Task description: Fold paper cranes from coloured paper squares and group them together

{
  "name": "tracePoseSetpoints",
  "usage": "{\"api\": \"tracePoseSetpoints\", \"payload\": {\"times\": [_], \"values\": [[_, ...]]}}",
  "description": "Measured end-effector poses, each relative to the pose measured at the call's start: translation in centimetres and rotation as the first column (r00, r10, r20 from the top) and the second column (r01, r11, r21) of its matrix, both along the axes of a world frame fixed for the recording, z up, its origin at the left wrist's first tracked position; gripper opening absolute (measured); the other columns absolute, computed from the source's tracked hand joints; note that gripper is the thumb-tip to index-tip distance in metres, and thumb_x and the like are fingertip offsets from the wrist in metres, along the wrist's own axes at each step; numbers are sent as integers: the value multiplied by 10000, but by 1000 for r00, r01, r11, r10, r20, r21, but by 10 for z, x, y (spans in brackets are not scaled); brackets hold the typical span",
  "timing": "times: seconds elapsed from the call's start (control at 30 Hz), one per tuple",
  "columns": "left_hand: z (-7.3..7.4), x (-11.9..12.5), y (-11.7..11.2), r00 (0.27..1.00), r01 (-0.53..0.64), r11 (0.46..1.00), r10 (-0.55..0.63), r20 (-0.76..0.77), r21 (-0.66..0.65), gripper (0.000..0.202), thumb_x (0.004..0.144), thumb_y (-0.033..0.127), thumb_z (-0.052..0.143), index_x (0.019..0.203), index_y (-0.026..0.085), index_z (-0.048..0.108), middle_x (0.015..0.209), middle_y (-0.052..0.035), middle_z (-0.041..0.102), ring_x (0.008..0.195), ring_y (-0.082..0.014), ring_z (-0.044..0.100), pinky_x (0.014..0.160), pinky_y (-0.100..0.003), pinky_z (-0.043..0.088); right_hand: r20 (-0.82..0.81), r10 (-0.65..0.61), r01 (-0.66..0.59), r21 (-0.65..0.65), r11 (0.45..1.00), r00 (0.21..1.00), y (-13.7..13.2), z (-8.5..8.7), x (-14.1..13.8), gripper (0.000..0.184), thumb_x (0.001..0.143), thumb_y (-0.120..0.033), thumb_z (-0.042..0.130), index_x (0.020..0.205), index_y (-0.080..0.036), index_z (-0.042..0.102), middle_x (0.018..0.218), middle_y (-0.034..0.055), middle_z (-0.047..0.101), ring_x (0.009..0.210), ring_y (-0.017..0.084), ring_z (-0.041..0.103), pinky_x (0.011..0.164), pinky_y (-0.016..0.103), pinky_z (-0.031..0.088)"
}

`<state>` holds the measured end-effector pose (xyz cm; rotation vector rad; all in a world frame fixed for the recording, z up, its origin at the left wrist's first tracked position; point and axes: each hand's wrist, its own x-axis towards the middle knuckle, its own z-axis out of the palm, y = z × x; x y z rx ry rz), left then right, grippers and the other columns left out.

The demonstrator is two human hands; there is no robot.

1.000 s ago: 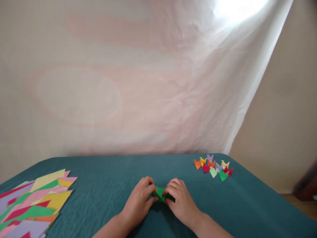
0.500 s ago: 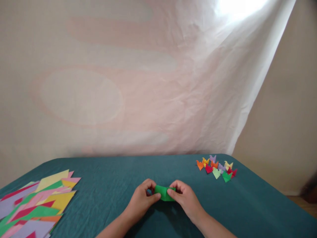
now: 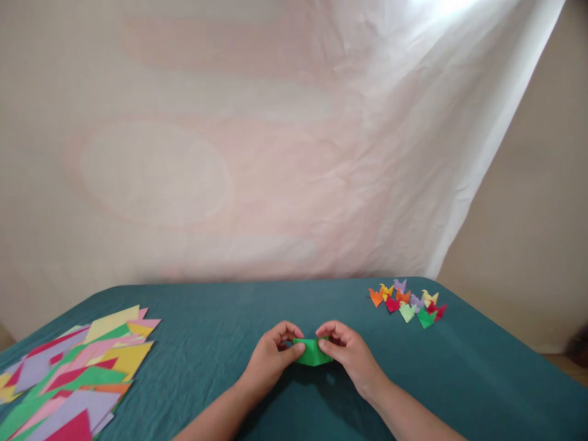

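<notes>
A small folded piece of green paper (image 3: 312, 353) is held up over the table, with a crease near its middle. My left hand (image 3: 275, 354) pinches its left end between thumb and fingers. On the opposite end, my right hand (image 3: 345, 350) has its thumb on the near face and fingers curled behind the upper edge. The fingertips behind the paper are partly hidden.
Loose sheets of coloured paper (image 3: 82, 367) lie in an overlapping spread at the left. Several small folded paper birds (image 3: 407, 312) stand grouped at the back right. A dark green cloth (image 3: 197, 343) covers the table; a pale sheet (image 3: 275, 184) hangs behind it.
Both hands still hold the green paper, whose top edge now dips more openly at the middle. My right fingers have shifted along its upper edge. The view has tilted slightly down and left.
</notes>
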<state>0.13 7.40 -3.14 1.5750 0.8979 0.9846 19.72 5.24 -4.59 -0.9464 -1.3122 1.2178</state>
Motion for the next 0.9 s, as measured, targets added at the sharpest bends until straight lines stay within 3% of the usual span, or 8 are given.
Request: {"api": "tracePoseSetpoints", "payload": {"times": [0.13, 0.3, 0.5, 0.9], "values": [[-2, 1, 1, 992, 36, 998, -29, 122, -54, 220, 729, 284, 706, 886, 168, 605, 764, 0, 630, 656, -119, 549, 627, -212, 390, 25, 6, -6, -5, 1000, 1000, -1, 1, 0, 178, 766, -342, 674, 827, -178, 640, 698, -23, 574, 641, 127, 501, 612, 232, 381], [0, -1, 3, 996, 3, 991, 9, 92, -130, 175, 722, 300, 711, 769, 134, 682, 678, 2, 621, 611, -109, 531, 606, -203, 382, -1, 19, -19, -41, 999, 1000, -2, 1, 3, 172, 756, -312, 696, 848, -173, 654, 716, -21, 589, 656, 119, 503, 623, 224, 379], [1, 0, 0, 998, 16, 987, -6, 62, -157, 205, 726, 298, 708, 843, 130, 718, 738, -23, 672, 650, -121, 558, 652, -215, 407, -62, 174, -178, -58, 982, 983, -1, 1, 1, 242, 722, -308, 744, 904, -179, 650, 754, -12, 621, 687, 124, 544, 661, 234, 407], [-2, -3, 4, 1000, -4, 988, 4, 5, -152, 258, 686, 281, 725, 893, 127, 722, 776, -40, 691, 682, -150, 590, 675, -242, 442, -32, 205, -206, -51, 977, 978, 1, -5, 3, 260, 731, -258, 734, 965, -178, 654, 821, 3, 655, 729, 129, 572, 683, 236, 422]]}}
